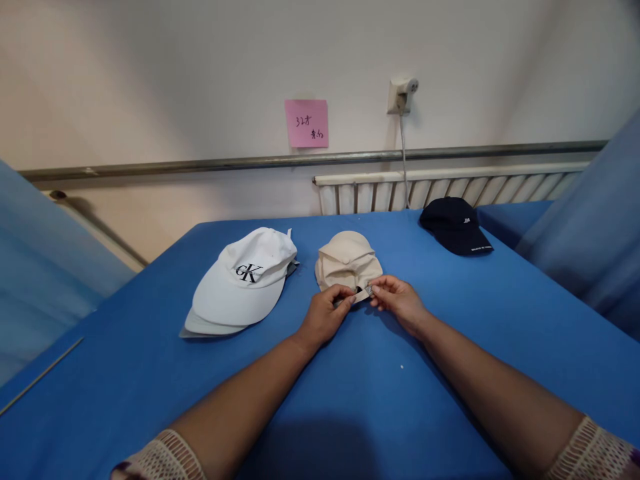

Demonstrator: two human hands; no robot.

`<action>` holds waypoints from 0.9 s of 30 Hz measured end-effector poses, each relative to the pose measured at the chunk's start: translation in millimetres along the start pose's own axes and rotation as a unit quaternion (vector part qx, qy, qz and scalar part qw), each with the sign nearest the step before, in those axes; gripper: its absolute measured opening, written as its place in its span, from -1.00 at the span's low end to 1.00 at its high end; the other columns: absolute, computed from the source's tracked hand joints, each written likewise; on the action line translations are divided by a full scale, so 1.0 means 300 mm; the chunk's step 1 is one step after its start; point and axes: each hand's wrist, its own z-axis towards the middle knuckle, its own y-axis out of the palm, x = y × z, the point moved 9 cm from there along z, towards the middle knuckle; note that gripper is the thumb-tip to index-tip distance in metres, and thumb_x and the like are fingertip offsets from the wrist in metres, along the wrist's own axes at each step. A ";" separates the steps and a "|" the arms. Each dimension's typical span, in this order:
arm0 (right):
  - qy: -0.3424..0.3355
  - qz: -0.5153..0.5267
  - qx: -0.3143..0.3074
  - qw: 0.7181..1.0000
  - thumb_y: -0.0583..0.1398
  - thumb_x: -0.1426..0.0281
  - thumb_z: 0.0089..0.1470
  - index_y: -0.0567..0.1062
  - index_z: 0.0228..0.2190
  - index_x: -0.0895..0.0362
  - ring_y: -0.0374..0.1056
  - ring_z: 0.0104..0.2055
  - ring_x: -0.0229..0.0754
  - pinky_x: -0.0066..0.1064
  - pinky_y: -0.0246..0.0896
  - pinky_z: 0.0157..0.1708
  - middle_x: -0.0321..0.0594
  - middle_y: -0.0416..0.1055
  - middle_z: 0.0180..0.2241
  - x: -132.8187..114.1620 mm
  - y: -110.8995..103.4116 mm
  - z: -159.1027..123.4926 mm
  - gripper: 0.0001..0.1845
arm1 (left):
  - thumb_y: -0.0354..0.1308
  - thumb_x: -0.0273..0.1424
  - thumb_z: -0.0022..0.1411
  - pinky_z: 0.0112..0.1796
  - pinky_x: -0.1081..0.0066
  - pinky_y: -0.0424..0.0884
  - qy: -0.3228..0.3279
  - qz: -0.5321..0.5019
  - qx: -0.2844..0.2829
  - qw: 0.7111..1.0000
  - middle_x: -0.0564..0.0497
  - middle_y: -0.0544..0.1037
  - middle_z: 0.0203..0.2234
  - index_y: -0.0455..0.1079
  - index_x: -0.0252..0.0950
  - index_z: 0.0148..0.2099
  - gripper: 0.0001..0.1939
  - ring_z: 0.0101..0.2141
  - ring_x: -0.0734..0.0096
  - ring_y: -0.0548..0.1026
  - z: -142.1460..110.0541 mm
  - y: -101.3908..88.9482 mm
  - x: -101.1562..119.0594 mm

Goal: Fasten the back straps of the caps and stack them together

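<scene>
Left hand [324,313] pinching narrow beige fabric strap [361,295], right hand [400,303] pinching its small metal-looking buckle [369,291]; soft beige fabric cap [347,253] just beyond both. White black-lettered fabric cap [240,293] left of hands, black curved-brim fabric cap [453,225] beyond right hand, to its right

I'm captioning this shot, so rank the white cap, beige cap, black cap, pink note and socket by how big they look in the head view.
1. White cap
2. Beige cap and black cap: too alike to rank
3. Pink note
4. Socket
</scene>
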 end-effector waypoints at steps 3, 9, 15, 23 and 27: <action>0.002 -0.003 -0.005 1.000 0.39 0.12 -0.23 0.46 -0.38 0.14 0.36 -0.55 -0.31 -0.50 0.15 -0.59 -0.32 0.44 -0.53 -0.001 0.004 -0.002 -0.56 | 0.15 -0.29 0.19 -0.26 0.40 0.40 -0.004 0.004 0.002 1.000 0.02 0.57 -0.40 0.48 -0.30 -0.23 -0.80 -0.35 0.40 0.49 0.001 0.001 -0.003; -0.002 -0.016 -0.006 1.000 0.39 0.09 -0.25 0.46 -0.39 0.14 0.36 -0.56 -0.31 -0.50 0.14 -0.60 -0.30 0.46 -0.52 -0.006 0.007 -0.003 -0.55 | 0.15 -0.29 0.19 -0.28 0.40 0.40 -0.008 0.015 0.016 1.000 0.02 0.57 -0.41 0.48 -0.30 -0.23 -0.81 -0.38 0.41 0.48 0.001 -0.009 -0.009; -0.006 -0.025 -0.005 1.000 0.38 0.10 -0.24 0.46 -0.40 0.13 0.36 -0.57 -0.30 -0.49 0.16 -0.59 -0.30 0.45 -0.54 -0.005 0.005 -0.002 -0.57 | 0.15 -0.29 0.20 -0.27 0.41 0.41 -0.006 0.016 0.024 1.000 0.03 0.56 -0.43 0.47 -0.29 -0.23 -0.81 -0.37 0.40 0.50 0.000 -0.015 -0.013; -0.007 -0.032 -0.010 0.999 0.37 0.10 -0.23 0.47 -0.41 0.13 0.35 -0.57 -0.31 -0.49 0.15 -0.60 -0.29 0.47 -0.54 -0.003 0.007 -0.002 -0.58 | 0.16 -0.29 0.20 -0.25 0.41 0.40 0.001 0.025 0.017 1.000 0.03 0.59 -0.37 0.47 -0.28 -0.24 -0.82 -0.34 0.40 0.52 -0.007 -0.014 0.002; -0.009 -0.042 -0.014 0.999 0.37 0.09 -0.24 0.47 -0.42 0.14 0.35 -0.58 -0.32 -0.49 0.15 -0.60 -0.29 0.47 -0.54 -0.003 0.011 -0.002 -0.57 | 0.17 -0.29 0.20 -0.24 0.40 0.41 0.007 0.030 0.021 0.999 0.02 0.59 -0.37 0.46 -0.29 -0.24 -0.82 -0.33 0.39 0.52 -0.008 -0.017 0.005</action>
